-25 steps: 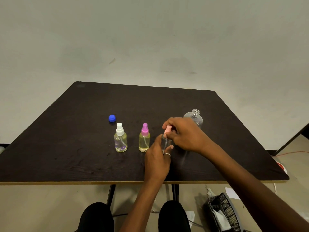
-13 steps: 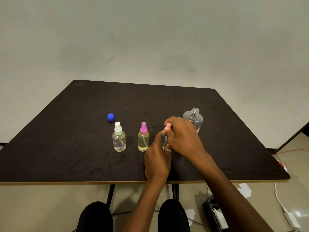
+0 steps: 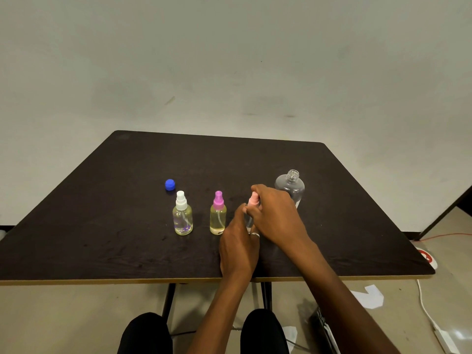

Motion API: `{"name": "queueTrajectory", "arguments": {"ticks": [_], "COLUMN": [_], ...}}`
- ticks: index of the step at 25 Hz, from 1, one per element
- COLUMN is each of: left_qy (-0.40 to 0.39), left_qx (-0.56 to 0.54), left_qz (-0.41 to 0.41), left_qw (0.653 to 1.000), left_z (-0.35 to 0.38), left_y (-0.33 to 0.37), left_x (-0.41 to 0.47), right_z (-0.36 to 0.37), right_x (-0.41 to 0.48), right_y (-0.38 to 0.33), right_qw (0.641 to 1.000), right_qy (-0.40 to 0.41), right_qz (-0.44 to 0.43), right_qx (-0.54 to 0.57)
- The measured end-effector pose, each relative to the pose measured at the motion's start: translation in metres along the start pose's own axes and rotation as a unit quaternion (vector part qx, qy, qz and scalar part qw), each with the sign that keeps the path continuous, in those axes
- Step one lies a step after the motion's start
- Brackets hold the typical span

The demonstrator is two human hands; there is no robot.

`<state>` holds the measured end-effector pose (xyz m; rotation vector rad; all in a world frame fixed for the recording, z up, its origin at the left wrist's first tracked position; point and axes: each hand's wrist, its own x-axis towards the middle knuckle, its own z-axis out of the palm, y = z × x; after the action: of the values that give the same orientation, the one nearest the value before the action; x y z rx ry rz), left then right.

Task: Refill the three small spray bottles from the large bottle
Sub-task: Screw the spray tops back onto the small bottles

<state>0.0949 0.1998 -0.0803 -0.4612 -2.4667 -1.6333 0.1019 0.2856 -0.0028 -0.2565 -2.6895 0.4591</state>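
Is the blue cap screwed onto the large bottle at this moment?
No: the blue cap lies by itself on the table, far left of the large bottle, whose threaded neck is open.

Head view, down over table [image 3: 102, 226]

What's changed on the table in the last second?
Barely anything. Both hands keep their grip: the left hand around the small clear bottle's body, the right hand on its pale pink spray top. The other bottles and blue cap stayed put.
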Motion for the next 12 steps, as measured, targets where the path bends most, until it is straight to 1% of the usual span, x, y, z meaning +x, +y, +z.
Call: {"name": "queueTrajectory", "arguments": {"ticks": [3,8,10,12], "left_qy": [-0.006,-0.02,-0.029,-0.029], "left_qx": [0.004,-0.006,0.014,0.056], "left_qz": [-0.005,-0.023,-0.022,-0.009], "left_qw": [1.0,1.0,0.999,0.998], "left_z": [0.001,-0.002,-0.005,-0.01], "left_y": [-0.002,-0.003,-0.005,-0.009], "left_x": [0.001,0.0,-0.003,-0.011], "right_z": [-0.006,-0.015,-0.018,-0.02], "right_x": [0.002,0.005,0.007,0.009], "right_y": [-0.001,-0.001,-0.003,-0.005], "right_qw": [1.0,1.0,1.0,0.999], "right_qy": [-0.01,0.009,0.026,0.048], "right_qz": [0.008,0.02,0.011,-0.007], "right_qx": [-0.003,0.006,0.008,0.009]}}
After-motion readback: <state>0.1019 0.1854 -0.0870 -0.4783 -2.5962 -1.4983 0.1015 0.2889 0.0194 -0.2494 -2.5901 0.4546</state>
